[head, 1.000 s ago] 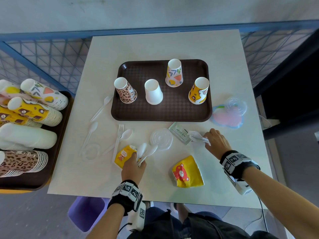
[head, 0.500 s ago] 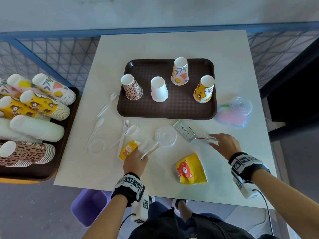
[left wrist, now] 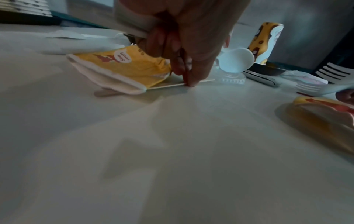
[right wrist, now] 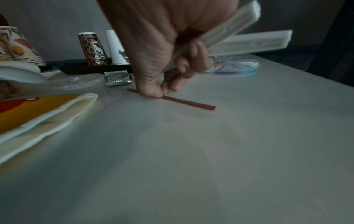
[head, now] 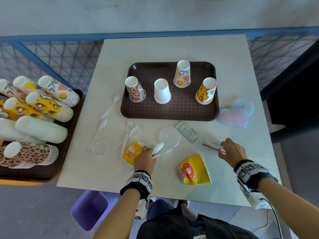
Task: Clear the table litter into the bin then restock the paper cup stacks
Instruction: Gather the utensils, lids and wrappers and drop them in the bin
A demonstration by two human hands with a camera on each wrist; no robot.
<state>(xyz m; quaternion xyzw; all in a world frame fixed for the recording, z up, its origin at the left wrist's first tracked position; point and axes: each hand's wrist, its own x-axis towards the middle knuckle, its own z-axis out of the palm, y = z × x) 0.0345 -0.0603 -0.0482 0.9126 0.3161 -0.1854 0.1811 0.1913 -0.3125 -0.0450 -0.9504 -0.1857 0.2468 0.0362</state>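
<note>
My left hand [head: 147, 150] [left wrist: 186, 78] grips white plastic spoons [head: 158, 148] [left wrist: 235, 60]. Its fingertips press on a thin flat stick [left wrist: 168, 86] beside a crushed yellow cup [head: 132, 153] [left wrist: 122, 66]. My right hand [head: 222, 147] [right wrist: 162, 92] holds white forks [right wrist: 247, 42] [left wrist: 325, 72] and pinches a red straw [head: 213, 148] [right wrist: 189, 103] that lies on the table. A flattened yellow bear cup [head: 195, 169] lies between the hands. The purple bin [head: 89, 209] stands on the floor below the table's near edge.
A brown tray [head: 172, 115] carries several upturned cups. A clear lid [head: 168, 137], a sachet [head: 187, 131], a fork [head: 126, 133], spoons and a clear ring [head: 100, 148] lie on the table. A pink-and-blue wrapper [head: 233, 119] sits at the right. Cup stacks [head: 39, 128] lie on a side tray.
My right hand has left the spot by the sachet with the forks and come down on the red straw. My left hand stays by the crushed yellow cup.
</note>
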